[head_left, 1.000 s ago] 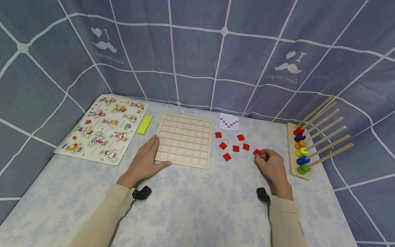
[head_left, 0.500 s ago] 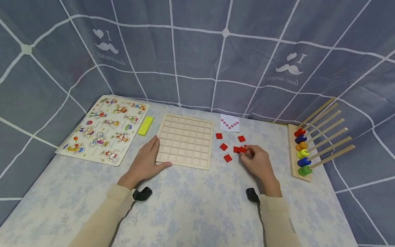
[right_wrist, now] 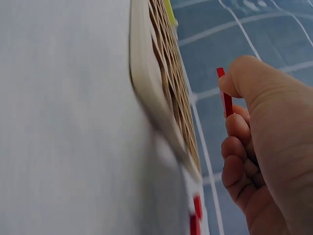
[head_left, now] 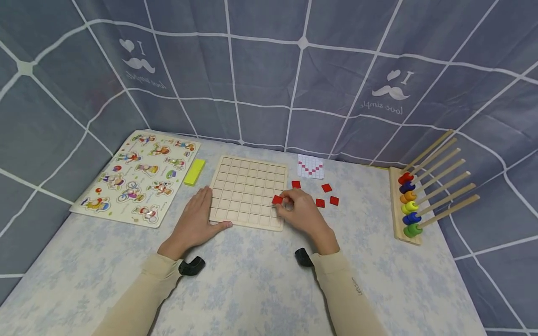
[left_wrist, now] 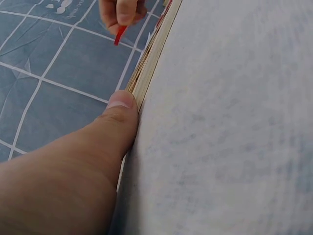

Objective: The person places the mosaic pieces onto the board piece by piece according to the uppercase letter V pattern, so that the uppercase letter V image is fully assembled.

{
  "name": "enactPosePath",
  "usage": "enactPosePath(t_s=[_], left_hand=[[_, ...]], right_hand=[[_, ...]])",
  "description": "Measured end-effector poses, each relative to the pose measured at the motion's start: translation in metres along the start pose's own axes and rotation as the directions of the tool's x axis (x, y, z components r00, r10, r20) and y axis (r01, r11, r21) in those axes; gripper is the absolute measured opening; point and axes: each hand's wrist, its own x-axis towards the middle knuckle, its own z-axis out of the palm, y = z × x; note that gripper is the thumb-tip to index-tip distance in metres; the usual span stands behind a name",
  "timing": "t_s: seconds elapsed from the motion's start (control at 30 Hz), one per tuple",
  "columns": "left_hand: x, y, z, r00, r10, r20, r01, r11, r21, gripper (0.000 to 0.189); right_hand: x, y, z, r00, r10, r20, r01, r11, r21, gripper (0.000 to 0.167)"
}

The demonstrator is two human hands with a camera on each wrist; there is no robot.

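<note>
A square wooden grid board [head_left: 248,186] lies on the table in front of me. My left hand [head_left: 195,224] rests against its left side, fingers straight, with the thumb [left_wrist: 120,110] along the near edge. Between thumb and fingertips my right hand [head_left: 304,212] pinches a red square tile [head_left: 277,199], held over the board's right part. In the right wrist view the tile [right_wrist: 225,93] is edge-on, above the board and apart from it. Several more red tiles [head_left: 326,187] lie flat to the right of the board, some partly hidden by the right hand.
A small pattern card [head_left: 310,166] with a red V lies behind the tiles. A picture puzzle board [head_left: 143,177] and a yellow block [head_left: 194,172] lie at left. At right stands a wooden peg rack [head_left: 399,210] with coloured beads. A blue curtain [head_left: 260,70] hangs behind.
My right hand has carried the red tile left, from the far right of the loose tiles to over the board. The left hand has stayed at the board's side.
</note>
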Motion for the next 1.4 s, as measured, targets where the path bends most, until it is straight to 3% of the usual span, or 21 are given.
enactPosePath(t_s=[0.47, 1.0, 1.4], left_hand=[[-0.001, -0.001, -0.001, 1.000, -0.016, -0.005, 0.016, 1.000, -0.007, 0.120], [-0.001, 0.000, 0.001, 1.000, 0.005, -0.010, -0.005, 1.000, 0.008, 0.120], [-0.001, 0.001, -0.001, 1.000, 0.004, -0.015, -0.004, 1.000, 0.016, 0.119]], right_hand=[[0.023, -0.043, 0.045, 0.979, -0.164, 0.117, 0.169, 0.985, -0.034, 0.018], [0.026, -0.052, 0.053, 0.977, -0.120, 0.176, 0.139, 0.985, -0.100, 0.019], [0.027, -0.055, 0.051, 0.982, -0.096, 0.163, 0.112, 0.989, -0.092, 0.019]])
